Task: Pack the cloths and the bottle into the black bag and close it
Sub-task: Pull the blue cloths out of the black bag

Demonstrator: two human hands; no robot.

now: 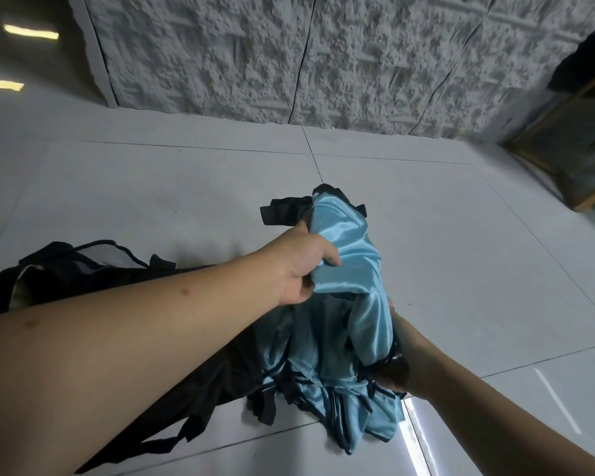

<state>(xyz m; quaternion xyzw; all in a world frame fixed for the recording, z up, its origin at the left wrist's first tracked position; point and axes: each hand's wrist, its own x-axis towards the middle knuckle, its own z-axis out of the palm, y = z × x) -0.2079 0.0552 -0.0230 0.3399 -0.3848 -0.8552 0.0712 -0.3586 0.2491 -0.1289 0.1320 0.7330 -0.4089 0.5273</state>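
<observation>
Blue cloth: shiny light-blue fabric with dark trim, bunched and lifted above the floor between both hands; its upper part rises past the left hand, its lower folds hang down and spread onto the tile.
Black cloth: dark fabric showing behind and above the blue cloth, its edges poking out at the top of the bundle; more dark strips mingle with the blue folds near the floor, and I cannot tell whether they are one piece.
Black bag: lies on the floor at the left, behind the left forearm; its mouth gapes with a mesh panel showing along the rim; a pale lining or object shows at its left end, too unclear to name; dark straps trail from under the forearm toward the lower left.
Left hand: closed on the upper part of the blue cloth, thumb pressed across the fabric, fingers wrapped behind it.
Right hand: lower and to the right, mostly hidden behind the blue cloth; it grips the bundle at its right edge, dark fabric showing at the fingers.
Hands together: apart from each other, one above the other, both clamped on the same bundle.
Floor: large pale glossy tiles with thin dark joints; bright reflections streak the lower right.
Wall: rough white textured panels along the far edge of the floor.
Wooden frame: stands at the far right by the wall.
</observation>
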